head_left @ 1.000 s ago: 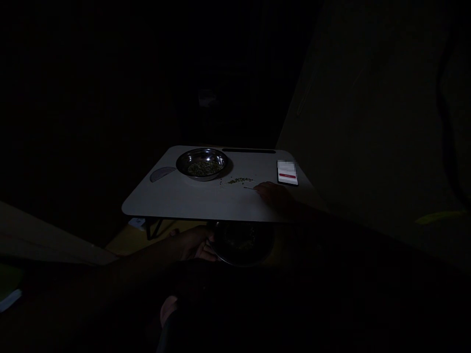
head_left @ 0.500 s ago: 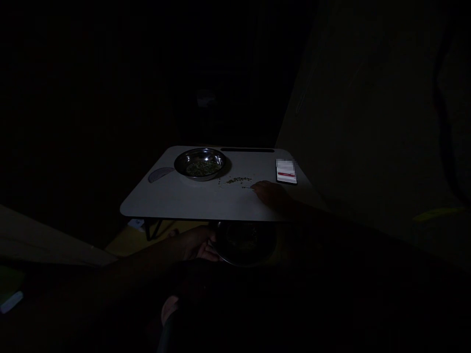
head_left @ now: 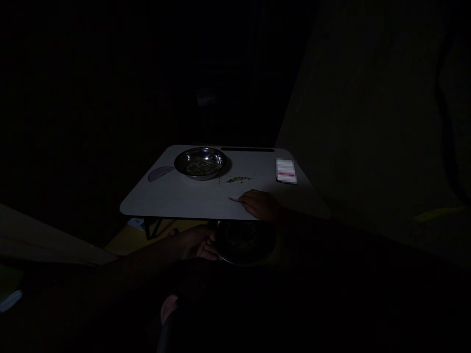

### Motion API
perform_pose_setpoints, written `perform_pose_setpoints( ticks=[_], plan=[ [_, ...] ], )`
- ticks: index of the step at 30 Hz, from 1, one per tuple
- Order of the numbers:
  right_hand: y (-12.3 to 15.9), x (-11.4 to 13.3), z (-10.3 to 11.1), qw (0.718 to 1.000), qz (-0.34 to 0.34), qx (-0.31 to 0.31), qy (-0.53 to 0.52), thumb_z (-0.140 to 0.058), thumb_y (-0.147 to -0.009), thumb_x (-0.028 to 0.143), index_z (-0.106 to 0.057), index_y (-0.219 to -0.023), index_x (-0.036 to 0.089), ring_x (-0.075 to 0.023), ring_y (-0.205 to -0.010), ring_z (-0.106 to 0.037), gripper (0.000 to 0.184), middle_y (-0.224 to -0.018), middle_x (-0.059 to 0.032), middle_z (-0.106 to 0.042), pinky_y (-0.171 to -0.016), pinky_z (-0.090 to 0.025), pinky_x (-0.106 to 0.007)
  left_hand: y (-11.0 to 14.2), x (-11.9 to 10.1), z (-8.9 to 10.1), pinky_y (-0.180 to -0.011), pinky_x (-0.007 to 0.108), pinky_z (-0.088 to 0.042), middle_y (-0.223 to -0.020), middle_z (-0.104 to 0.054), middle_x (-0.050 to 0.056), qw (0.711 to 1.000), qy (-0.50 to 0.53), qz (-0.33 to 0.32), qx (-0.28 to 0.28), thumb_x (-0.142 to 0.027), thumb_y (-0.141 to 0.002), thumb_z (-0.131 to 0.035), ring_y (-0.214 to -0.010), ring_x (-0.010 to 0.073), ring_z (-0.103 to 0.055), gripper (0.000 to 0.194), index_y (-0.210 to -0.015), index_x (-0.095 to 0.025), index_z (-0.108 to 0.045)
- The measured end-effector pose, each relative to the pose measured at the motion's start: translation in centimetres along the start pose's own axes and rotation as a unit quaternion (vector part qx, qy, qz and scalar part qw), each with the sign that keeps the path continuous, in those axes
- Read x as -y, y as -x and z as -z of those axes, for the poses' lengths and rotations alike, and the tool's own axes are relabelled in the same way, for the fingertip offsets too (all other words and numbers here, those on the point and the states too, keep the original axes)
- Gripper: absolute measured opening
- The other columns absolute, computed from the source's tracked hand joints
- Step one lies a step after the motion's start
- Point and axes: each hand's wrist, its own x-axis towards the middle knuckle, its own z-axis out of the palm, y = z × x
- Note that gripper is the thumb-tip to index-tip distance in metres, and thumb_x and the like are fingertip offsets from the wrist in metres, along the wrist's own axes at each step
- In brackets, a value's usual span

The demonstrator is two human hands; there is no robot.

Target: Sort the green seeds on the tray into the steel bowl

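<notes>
There's your slim, pale strip [head_left: 233, 199], held in the fingers of your right hand [head_left: 259, 204], tip pointing left, long axis nearly side to side, now nearer the white table [head_left: 191, 198]'s front edge than half a second ago, farther from the seeds [head_left: 239, 180], while your left hand [head_left: 203, 246] grips the lower bowl [head_left: 241, 264]'s rim.

Left hand [head_left: 200, 242] curled, thumb [head_left: 211, 234] laid above bent fingers [head_left: 207, 254]; left forearm [head_left: 150, 257] stretched behind it. Right hand [head_left: 260, 204] placed ahead and to right of left hand, fingers bunched, pointed leftward; right forearm [head_left: 289, 216] mostly lost in shadow.
</notes>
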Motion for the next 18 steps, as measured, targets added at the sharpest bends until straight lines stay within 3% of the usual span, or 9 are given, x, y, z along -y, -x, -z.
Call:
perform_pose_setpoints(
  ticks=[18],
  plan=[
    [2.1,3.6,0.7,0.992,0.110,-0.007,-0.057,-0.030,-0.076,0.023,-0.049,-0.088,0.015,-0.0129,-0.077,-0.044,0.024,-0.083,-0.0049,-0.053,-0.064,-0.034,-0.027,-0.2,0.0,0.2,-0.064,0.029,-0.039,-0.050,-0.056,0.002,1.000,0.004,-0.013,-0.012,-0.016,-0.053,-0.038,-0.055,0.0140,-0.054,0.019,-0.069,-0.013,-0.048]
  ],
)
